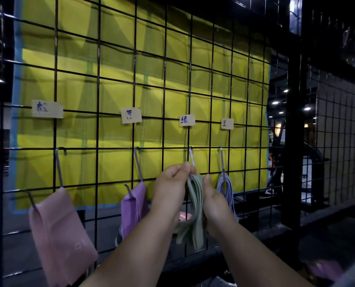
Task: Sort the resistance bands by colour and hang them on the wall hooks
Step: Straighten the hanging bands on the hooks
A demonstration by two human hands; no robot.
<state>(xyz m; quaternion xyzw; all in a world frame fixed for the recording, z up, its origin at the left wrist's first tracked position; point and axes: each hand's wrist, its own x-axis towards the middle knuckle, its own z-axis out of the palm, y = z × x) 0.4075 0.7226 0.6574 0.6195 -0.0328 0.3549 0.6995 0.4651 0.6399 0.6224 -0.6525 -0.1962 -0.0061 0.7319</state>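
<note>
Green bands (195, 194) pinched in left hand (170, 183) and right hand (214, 201) fingers (185, 166) (lower ends blurred), hook (191, 156) tip hidden.

A sheet (114, 96) hangs behind the wire grid (98, 141), and four labels sit on the grid in a row, left to right: the first label (47, 108), second label (131, 115), third label (187, 120) and fourth label (227, 123). Below each one a hook hangs from a lower wire: the first hook (59, 168) carries the wide band (58, 235), the second hook (138, 164) the folded band (132, 208), and the fourth hook (222, 160) the thin bands (226, 187). At the lower end of the third hook (191, 157) the left hand (169, 187) pinches the top of the bundle of bands (195, 204), while the right hand (216, 204) holds the bundle lower down on its right side, between it and the thin bands.
</note>
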